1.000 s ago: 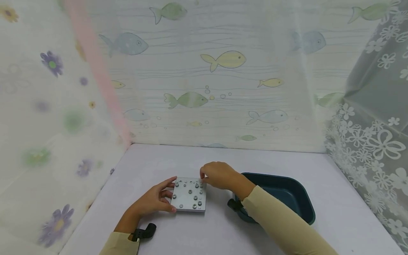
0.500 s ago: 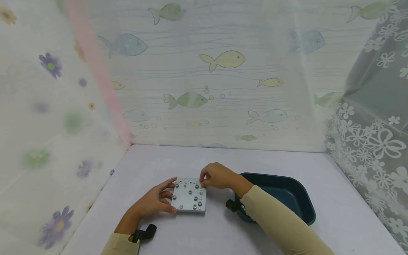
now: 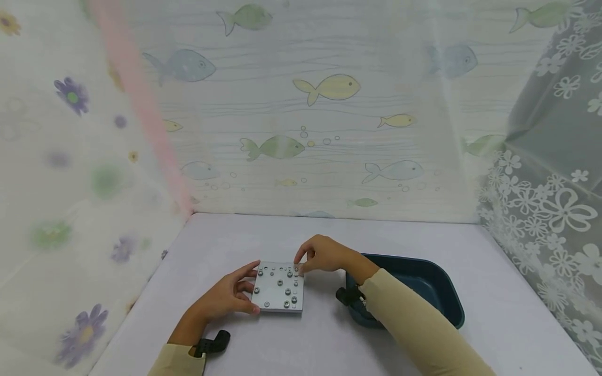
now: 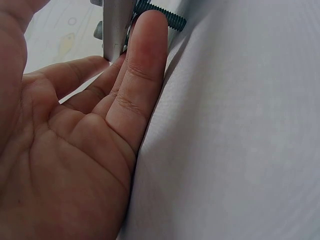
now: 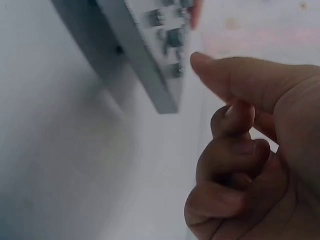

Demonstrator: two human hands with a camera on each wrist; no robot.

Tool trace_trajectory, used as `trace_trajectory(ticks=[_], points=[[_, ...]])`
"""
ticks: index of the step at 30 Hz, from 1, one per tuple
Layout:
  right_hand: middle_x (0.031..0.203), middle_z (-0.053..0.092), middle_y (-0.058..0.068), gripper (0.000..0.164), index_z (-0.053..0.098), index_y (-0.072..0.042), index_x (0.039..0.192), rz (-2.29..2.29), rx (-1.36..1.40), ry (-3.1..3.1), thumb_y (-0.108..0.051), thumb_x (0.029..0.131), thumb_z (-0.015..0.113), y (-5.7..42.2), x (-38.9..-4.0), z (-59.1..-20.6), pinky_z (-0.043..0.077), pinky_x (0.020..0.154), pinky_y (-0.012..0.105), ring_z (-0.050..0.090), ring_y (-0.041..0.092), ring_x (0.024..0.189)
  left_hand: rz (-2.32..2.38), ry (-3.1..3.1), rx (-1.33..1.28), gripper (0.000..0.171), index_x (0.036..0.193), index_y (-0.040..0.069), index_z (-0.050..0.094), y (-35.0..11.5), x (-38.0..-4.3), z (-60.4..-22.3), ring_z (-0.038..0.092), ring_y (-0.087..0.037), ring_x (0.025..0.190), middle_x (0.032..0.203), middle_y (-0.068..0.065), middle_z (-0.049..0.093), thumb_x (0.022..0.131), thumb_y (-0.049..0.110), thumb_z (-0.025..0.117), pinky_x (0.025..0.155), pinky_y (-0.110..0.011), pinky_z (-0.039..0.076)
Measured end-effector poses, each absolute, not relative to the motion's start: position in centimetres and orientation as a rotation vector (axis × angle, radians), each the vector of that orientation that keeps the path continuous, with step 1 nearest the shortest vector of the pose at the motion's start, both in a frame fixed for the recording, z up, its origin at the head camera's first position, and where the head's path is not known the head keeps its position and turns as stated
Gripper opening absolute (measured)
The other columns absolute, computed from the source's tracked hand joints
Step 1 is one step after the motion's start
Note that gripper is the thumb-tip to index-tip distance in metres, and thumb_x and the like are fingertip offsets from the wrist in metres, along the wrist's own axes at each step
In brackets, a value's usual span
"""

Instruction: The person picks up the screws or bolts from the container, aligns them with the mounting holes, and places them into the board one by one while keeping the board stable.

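A square silver metal plate [image 3: 274, 292] carries several hex-socket bolts of different sizes. My left hand [image 3: 229, 295] grips its left side, thumb at the near corner and a finger at the far corner. In the left wrist view, the threaded shank of a bolt [image 4: 172, 19] sticks out beneath the plate, beside a finger of that hand. My right hand [image 3: 324, 254] is at the plate's far right corner, index finger and thumb around a small bolt [image 3: 296, 269]. In the right wrist view its thumb [image 5: 220, 72] stands slightly apart from the bolts; the other fingers are curled and the index finger is mostly hidden.
A dark teal tray [image 3: 435, 284] stands right of the plate, partly behind my right forearm. The white table [image 3: 244, 230] ends at a fish-print curtain [image 3: 277, 104] at the back. Patterned cloths hang on the left and right.
My right hand has stayed at the far right corner; its index finger and thumb have parted somewhat and the hand has risen slightly. My left hand and the plate are nearly still.
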State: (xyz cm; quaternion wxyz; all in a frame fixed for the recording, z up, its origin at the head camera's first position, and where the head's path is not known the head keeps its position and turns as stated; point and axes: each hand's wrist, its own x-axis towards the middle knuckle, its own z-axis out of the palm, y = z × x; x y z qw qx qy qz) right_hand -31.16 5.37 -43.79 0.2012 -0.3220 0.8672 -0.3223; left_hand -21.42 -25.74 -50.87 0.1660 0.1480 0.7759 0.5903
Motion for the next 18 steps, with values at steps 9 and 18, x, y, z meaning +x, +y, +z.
trace_trajectory(ticks=[9, 18], points=[[0.076, 0.063, -0.002, 0.016, 0.080, -0.032, 0.106, -0.936, -1.050, 2.272, -0.024, 0.092, 0.079, 11.6, -30.7, -39.9, 0.049, 0.067, 0.027, 0.058, 0.011, 0.071, 1.656, 2.236, 0.423, 0.116, 0.164, 0.014, 0.027, -25.6, -21.4, -50.7, 0.063, -0.029, 0.111, 0.156, -0.023, 0.039, 0.070, 0.007, 0.095, 0.084, -0.029, 0.061], [0.091, 0.075, 0.003, 0.017, 0.082, -0.015, 0.105, -0.896, -1.005, 2.102, -0.012, 0.088, 0.082, 19.2, -29.6, -40.4, 0.059, 0.075, 0.026, 0.065, 0.011, 0.081, 1.659, 2.233, 0.419, 0.115, 0.164, 0.014, 0.027, -25.5, -21.3, -50.7, 0.063, -0.029, 0.111, 0.157, -0.023, 0.038, 0.071, 0.007, 0.094, 0.085, -0.028, 0.061]])
